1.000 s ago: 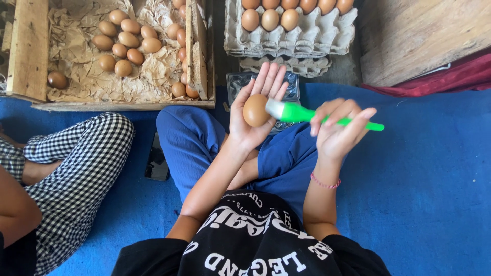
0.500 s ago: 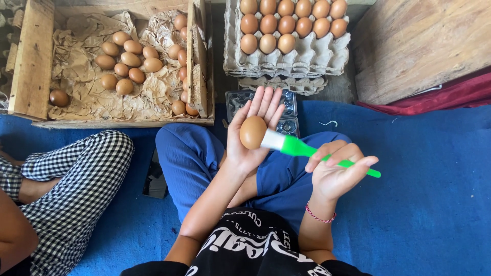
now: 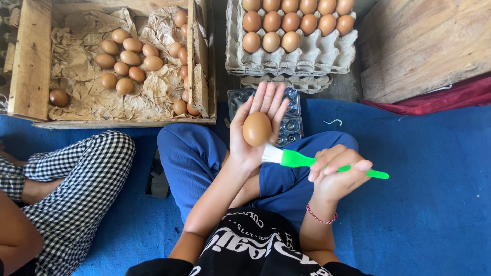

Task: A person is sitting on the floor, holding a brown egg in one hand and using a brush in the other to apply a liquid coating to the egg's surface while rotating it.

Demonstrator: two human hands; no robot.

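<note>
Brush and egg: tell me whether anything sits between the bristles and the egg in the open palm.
Nothing visible does. The egg lies on the left hand, and the green brush, held by the right hand, has its white bristles right beside the egg's lower edge; actual contact can't be told.

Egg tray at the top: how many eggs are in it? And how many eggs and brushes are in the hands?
In the egg tray, brown eggs showing: 15
On the left hand, egg: 1
In the right hand, green brush: 1
Total: 17
</note>
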